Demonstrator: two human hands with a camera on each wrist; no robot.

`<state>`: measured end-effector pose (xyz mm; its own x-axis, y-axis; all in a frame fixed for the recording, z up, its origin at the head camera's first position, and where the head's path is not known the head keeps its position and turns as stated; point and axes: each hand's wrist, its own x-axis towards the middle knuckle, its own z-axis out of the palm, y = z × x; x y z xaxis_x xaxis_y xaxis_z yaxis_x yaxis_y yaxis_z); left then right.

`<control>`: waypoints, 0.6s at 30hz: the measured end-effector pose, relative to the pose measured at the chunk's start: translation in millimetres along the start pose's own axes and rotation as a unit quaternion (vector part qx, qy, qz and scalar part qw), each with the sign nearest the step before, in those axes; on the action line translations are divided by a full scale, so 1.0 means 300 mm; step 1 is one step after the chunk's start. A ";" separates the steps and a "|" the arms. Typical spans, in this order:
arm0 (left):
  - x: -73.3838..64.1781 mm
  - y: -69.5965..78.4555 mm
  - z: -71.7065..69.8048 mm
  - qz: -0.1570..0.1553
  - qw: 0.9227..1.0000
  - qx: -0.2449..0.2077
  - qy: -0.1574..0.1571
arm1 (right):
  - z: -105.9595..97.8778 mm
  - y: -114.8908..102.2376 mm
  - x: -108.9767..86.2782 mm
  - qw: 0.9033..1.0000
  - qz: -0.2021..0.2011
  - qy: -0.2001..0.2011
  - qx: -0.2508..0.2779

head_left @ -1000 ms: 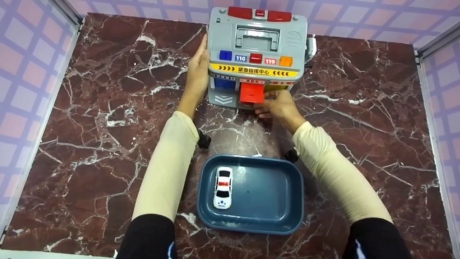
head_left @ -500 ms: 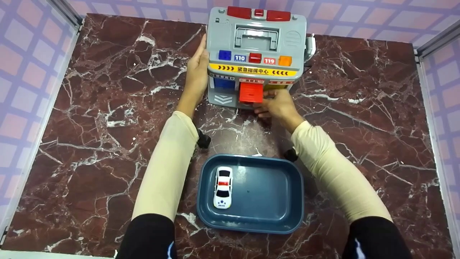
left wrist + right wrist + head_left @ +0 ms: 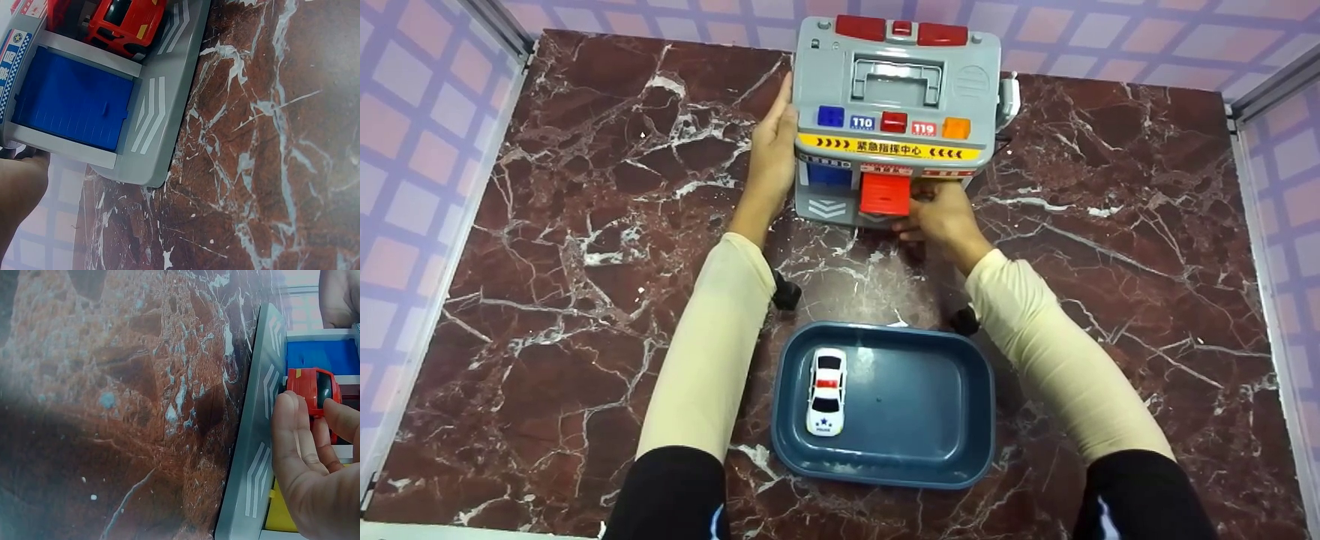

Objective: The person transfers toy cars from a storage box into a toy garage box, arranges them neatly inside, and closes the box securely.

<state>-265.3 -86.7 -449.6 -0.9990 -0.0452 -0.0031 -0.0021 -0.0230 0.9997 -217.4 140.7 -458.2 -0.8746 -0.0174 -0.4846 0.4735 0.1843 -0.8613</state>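
Note:
A grey toy emergency garage (image 3: 825,82) with blue, red and yellow bays stands at the back of the table. My left hand (image 3: 774,150) lies along its left side, fingers extended against the wall. At the middle bay my right hand (image 3: 949,217) pinches a red toy car (image 3: 306,391) between thumb and fingers. The car sits partly inside the bay, its front end over the grey ramp, as the left wrist view shows. From the head view it is hidden beneath the raised red door (image 3: 885,195). The blue door (image 3: 76,98) is down.
A dark blue plastic tray (image 3: 915,476) rests nearer the body, with a white toy police car (image 3: 826,391) along its left side. Marble-patterned tabletop (image 3: 585,285) surrounds everything, and checkered panels (image 3: 1155,37) border it at the back and sides.
My right hand has shifted slightly deeper under the red door, toward the bay. The left hand stays against the garage's side, and the tray and police car have not moved.

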 end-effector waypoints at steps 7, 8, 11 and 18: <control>-0.001 -0.004 0.002 0.008 1.000 0.005 -0.001 | 0.006 -0.001 0.008 1.000 -0.009 0.018 0.017; -0.001 -0.004 0.002 0.010 1.000 0.002 -0.002 | 0.006 -0.001 0.009 1.000 -0.011 0.021 0.018; -0.001 -0.003 0.003 0.014 1.000 -0.011 -0.001 | 0.011 -0.002 0.012 0.999 -0.017 0.029 0.017; -0.001 0.000 0.004 0.004 1.000 -0.023 0.000 | 0.023 -0.009 0.012 0.998 -0.018 0.051 0.011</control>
<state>-265.1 -85.5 -449.7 -0.9990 -0.0454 0.0047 0.0078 -0.0684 0.9976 -221.0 133.3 -458.8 -0.8963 0.0764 -0.4368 0.4434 0.1641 -0.8812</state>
